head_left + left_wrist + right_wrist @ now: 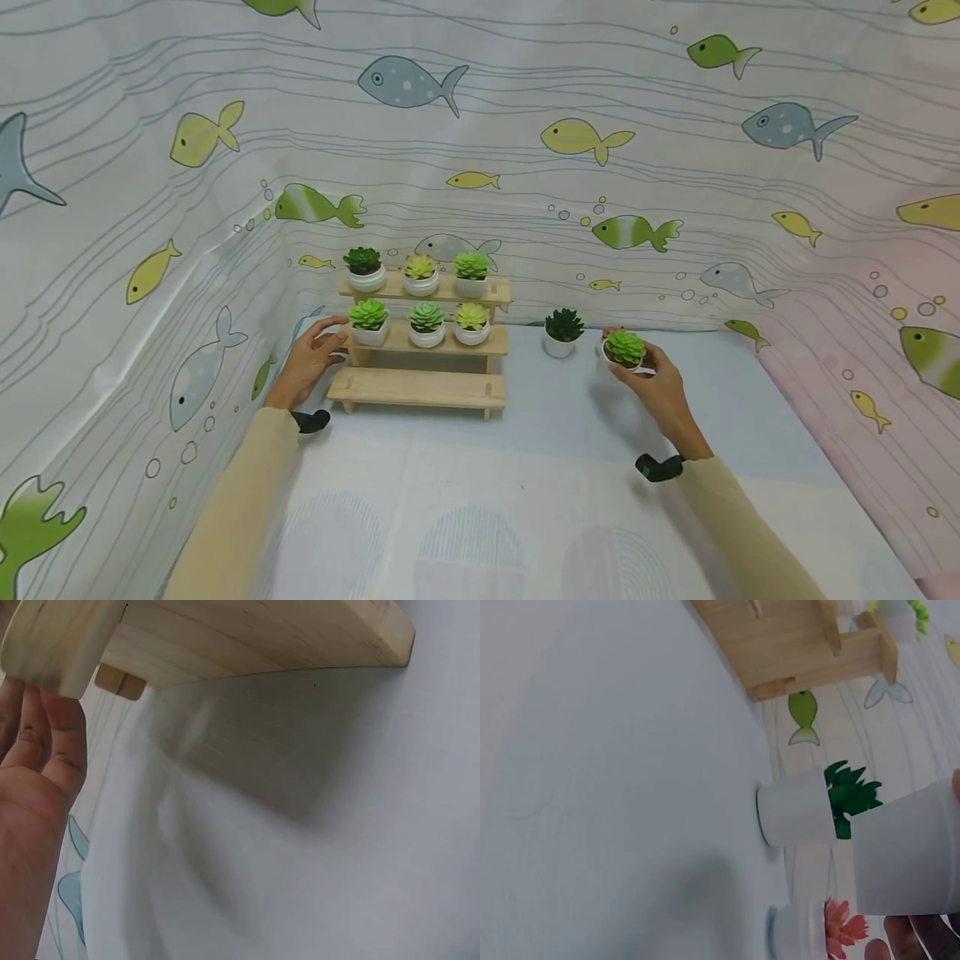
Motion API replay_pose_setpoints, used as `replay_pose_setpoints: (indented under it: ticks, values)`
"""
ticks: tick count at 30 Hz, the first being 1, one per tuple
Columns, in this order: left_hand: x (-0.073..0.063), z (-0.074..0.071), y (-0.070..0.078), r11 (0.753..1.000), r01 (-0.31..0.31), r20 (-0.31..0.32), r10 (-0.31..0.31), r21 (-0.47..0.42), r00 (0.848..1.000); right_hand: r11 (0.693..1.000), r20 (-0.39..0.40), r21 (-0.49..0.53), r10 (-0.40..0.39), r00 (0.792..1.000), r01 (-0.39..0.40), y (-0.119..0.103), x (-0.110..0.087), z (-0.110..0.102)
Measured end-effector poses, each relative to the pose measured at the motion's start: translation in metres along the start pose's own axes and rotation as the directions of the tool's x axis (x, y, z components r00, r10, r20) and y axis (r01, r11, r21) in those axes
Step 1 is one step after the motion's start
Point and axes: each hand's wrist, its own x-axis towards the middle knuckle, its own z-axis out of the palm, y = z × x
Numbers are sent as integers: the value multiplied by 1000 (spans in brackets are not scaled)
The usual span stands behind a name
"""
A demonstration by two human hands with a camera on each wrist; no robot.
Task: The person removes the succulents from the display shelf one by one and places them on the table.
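Note:
In my right hand point(660, 387) I grip a white pot with a bright green succulent point(625, 348), raised above the table. Its white side point(906, 851) fills the right edge of the right wrist view. Behind it stands a potted red succulent point(845, 928), mostly hidden in the head view. To the left is a potted dark green succulent point(562, 332). My left hand point(309, 358) touches the left end of the middle step of a wooden tiered stand point(416, 387); its fingertips meet the wood point(60, 645). Small potted succulents point(426, 323) line the stand's upper and middle steps.
The stand's lowest step point(420, 388) bears no pots. A pale cloth point(465, 475) covers the table. Fish-printed sheeting point(510, 167) rises at the back and both sides, close behind the stand and pots.

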Motion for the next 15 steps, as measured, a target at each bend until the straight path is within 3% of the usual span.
replay_pose_setpoints:
  ticks: [9,15]
  values:
    - [0,-1,1,999,14,5,-13,-39,1000,999,-34,-25,24,999,-25,8,6,-11]
    - [-1,1,2,999,-10,17,11,-46,1000,999,-62,-31,36,997,-38,13,10,-19]
